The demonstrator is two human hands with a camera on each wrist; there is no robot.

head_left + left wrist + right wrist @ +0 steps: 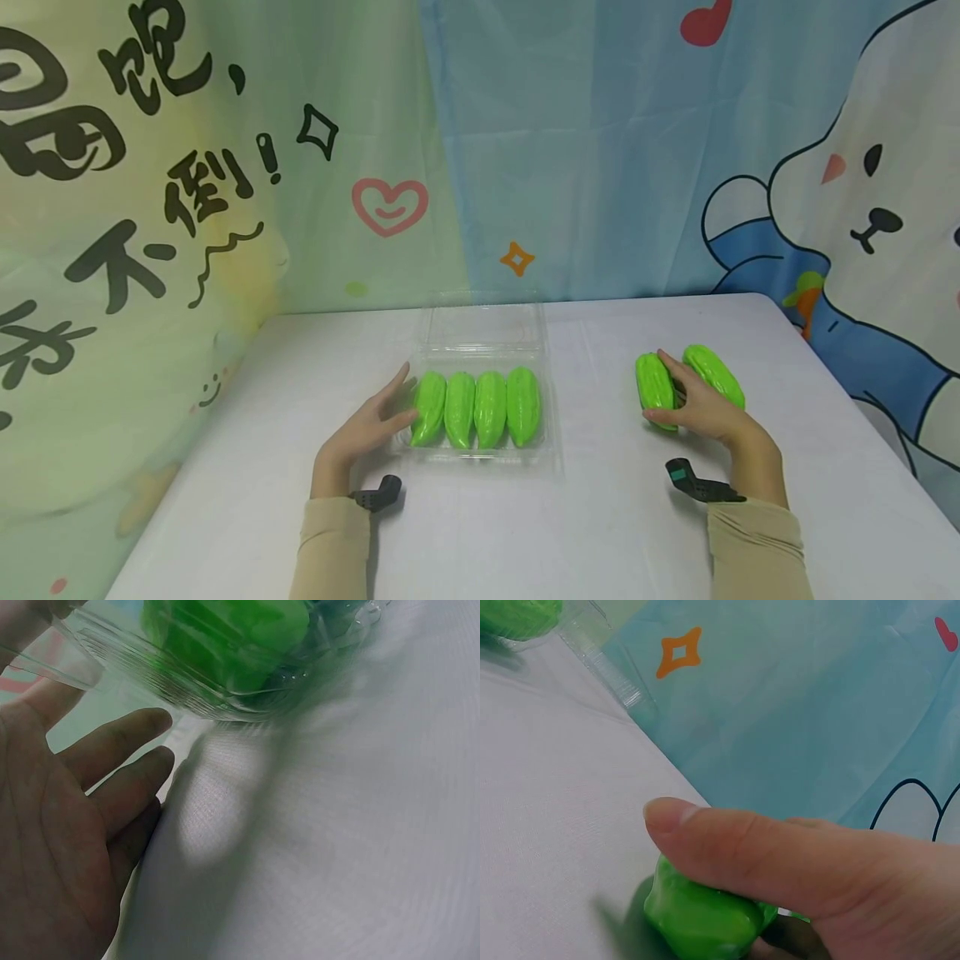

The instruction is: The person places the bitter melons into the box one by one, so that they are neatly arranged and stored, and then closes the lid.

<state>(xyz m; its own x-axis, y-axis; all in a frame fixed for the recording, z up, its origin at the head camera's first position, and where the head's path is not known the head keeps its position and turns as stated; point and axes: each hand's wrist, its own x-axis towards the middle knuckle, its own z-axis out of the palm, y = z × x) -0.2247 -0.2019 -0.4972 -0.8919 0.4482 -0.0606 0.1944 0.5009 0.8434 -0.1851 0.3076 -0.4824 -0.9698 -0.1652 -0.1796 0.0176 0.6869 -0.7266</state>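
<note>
A clear plastic box (551,433) holds several glossy green bitter melons in a row, the leftmost bitter melon (428,408) closest to my left hand (367,429). That hand rests at the box's left wall with fingers extended, thumb over the rim beside the leftmost melon. In the left wrist view the fingers (131,787) lie loose beside the transparent wall. To the right, my right hand (708,408) grips another bitter melon (654,385) between thumb (735,844) and fingers. A further bitter melon (714,373) lies just behind this hand, partly hidden by it.
The box's hinged lid (483,329) is folded back toward the table's far edge. White cloth covers the table (555,533). A printed curtain (540,150) hangs behind and along the left side. Dark camera mounts (378,493) sit on both wrists.
</note>
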